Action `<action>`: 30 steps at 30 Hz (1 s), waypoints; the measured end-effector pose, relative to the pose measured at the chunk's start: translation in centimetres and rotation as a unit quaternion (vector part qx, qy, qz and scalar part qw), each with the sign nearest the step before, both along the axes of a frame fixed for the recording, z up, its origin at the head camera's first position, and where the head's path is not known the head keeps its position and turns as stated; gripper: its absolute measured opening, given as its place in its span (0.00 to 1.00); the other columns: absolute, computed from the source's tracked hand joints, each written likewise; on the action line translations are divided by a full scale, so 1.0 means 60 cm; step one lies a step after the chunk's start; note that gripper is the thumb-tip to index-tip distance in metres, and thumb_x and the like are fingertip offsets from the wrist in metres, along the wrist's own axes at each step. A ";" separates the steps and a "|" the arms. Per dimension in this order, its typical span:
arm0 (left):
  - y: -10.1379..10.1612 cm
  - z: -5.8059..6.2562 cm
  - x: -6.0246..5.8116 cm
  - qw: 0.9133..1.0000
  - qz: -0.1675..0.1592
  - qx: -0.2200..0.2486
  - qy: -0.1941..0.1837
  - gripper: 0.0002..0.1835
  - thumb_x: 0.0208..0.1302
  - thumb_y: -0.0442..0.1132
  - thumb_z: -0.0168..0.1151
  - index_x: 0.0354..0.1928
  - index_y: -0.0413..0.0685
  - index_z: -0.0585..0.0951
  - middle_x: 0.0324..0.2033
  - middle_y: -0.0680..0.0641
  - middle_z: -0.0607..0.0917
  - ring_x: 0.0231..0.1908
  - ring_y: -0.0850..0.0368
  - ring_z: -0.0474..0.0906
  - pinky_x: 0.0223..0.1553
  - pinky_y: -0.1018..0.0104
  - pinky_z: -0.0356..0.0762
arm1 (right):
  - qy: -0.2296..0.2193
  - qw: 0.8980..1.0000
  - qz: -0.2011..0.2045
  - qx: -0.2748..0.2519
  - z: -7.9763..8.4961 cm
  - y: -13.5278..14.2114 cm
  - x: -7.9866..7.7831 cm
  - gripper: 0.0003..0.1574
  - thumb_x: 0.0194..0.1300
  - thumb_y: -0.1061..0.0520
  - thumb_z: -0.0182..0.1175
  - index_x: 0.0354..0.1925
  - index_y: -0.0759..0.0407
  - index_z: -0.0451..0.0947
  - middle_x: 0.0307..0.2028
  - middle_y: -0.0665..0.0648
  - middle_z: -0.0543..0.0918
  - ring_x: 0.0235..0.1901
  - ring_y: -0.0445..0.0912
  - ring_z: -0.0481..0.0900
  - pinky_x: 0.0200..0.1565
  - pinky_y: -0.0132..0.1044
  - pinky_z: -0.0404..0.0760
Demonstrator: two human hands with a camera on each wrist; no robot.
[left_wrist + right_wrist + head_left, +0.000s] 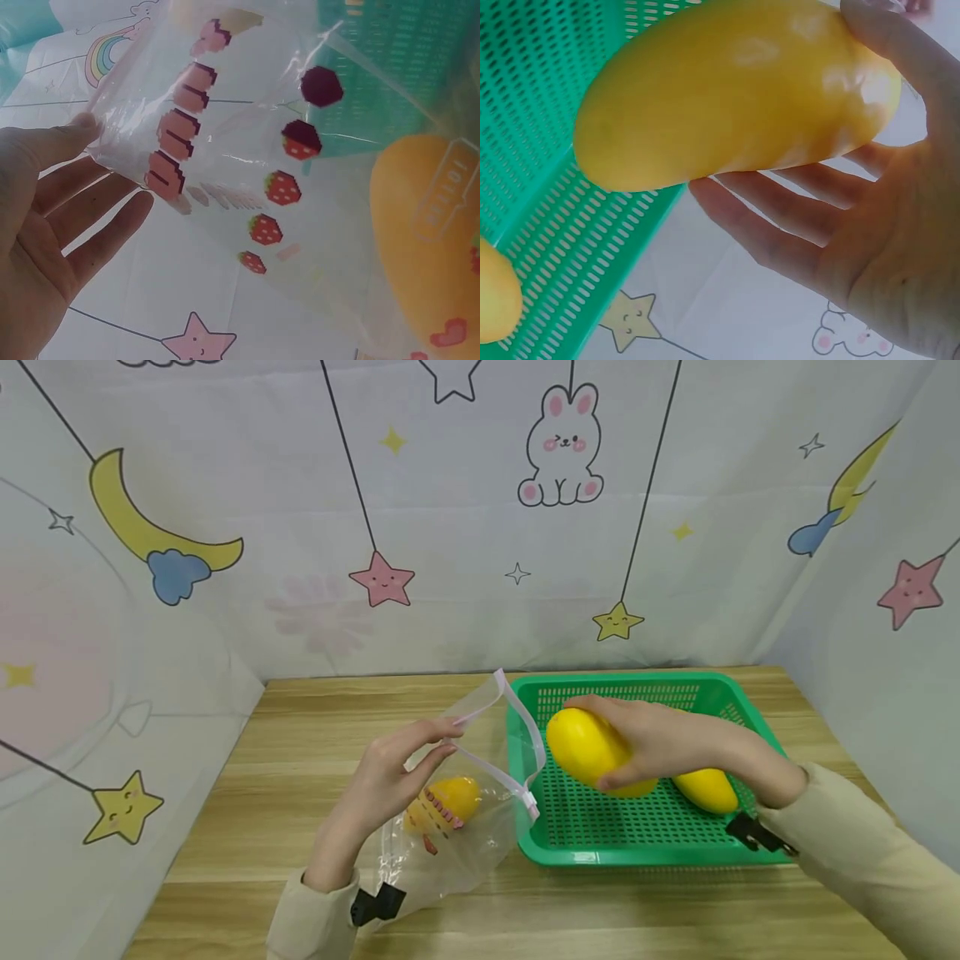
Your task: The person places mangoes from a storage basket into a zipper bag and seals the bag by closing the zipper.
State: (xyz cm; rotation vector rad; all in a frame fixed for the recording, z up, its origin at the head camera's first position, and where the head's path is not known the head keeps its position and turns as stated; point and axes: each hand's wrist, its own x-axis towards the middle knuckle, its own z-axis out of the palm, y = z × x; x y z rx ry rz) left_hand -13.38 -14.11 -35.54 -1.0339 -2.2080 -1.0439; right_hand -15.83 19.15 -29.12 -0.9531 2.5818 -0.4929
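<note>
With thumb and fingertips, my left hand (393, 777) pinches the rim of a clear zip bag (472, 877), whose mouth gapes toward the basket. Inside the bag lies one yellow mango (453, 802), seen through the printed plastic; the left wrist view shows strawberry prints (283, 187) on it. My right hand (660, 739) grips another yellow mango (581, 747) above the left part of the green basket (600, 857). In the right wrist view the thumb and fingers lie on opposite sides of this held mango (735, 97). A further mango (708, 789) lies in the basket, partly hidden by my right forearm.
The basket stands on a wood-grain table (330, 718), right of the bag. The bag's slider (531, 806) hangs close to the basket's left rim. A white printed cloth (450, 510) hangs behind the table and along both sides. Black straps circle both sleeves.
</note>
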 end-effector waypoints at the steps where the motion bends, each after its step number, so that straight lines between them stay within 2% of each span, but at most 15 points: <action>1: 0.000 0.001 0.000 1.000 -0.003 0.001 -0.003 0.17 0.54 0.26 0.67 0.46 0.47 0.83 0.46 0.46 0.87 0.48 0.52 0.85 0.49 0.65 0.83 | 0.000 1.000 -0.003 -0.004 0.002 -0.002 -0.001 0.54 0.52 0.42 0.70 0.70 0.46 0.53 0.52 0.50 0.77 0.41 0.42 0.75 0.42 0.35 0.79; 6: 0.001 0.004 0.000 1.000 -0.011 0.002 -0.019 0.14 0.59 0.31 0.65 0.47 0.47 0.83 0.47 0.45 0.87 0.50 0.51 0.84 0.53 0.70 0.81 | 0.005 1.000 -0.014 -0.020 0.011 -0.015 -0.004 0.56 0.52 0.40 0.70 0.70 0.47 0.51 0.49 0.50 0.77 0.40 0.42 0.76 0.42 0.34 0.79; 12: 0.001 0.005 -0.001 1.000 -0.012 0.000 -0.021 0.12 0.59 0.31 0.65 0.46 0.46 0.82 0.47 0.43 0.87 0.50 0.49 0.84 0.53 0.66 0.81 | 0.016 0.998 -0.037 -0.049 0.027 -0.037 -0.008 0.58 0.52 0.38 0.70 0.70 0.49 0.48 0.50 0.53 0.77 0.41 0.43 0.77 0.43 0.36 0.80; 16: 0.002 0.005 -0.002 1.000 -0.014 0.000 -0.021 0.12 0.59 0.31 0.65 0.46 0.45 0.82 0.47 0.43 0.87 0.48 0.50 0.84 0.53 0.68 0.81 | 0.018 0.996 -0.044 -0.070 0.036 -0.051 -0.010 0.59 0.52 0.38 0.69 0.71 0.50 0.46 0.52 0.53 0.76 0.42 0.44 0.78 0.45 0.37 0.81; 22: 0.004 0.004 -0.003 1.000 -0.014 0.000 -0.016 0.14 0.57 0.28 0.66 0.45 0.45 0.82 0.46 0.43 0.87 0.43 0.53 0.86 0.50 0.67 0.83 | 0.023 0.993 -0.042 -0.105 0.043 -0.072 -0.013 0.59 0.53 0.39 0.70 0.71 0.51 0.46 0.55 0.50 0.74 0.45 0.44 0.78 0.49 0.38 0.81; 30: 0.009 0.001 -0.004 1.000 -0.018 -0.001 -0.012 0.16 0.53 0.23 0.67 0.43 0.43 0.82 0.44 0.45 0.88 0.44 0.54 0.86 0.47 0.64 0.84 | 0.008 0.984 -0.019 -0.176 0.032 -0.096 -0.014 0.56 0.54 0.47 0.71 0.68 0.54 0.46 0.57 0.54 0.72 0.47 0.44 0.78 0.52 0.37 0.82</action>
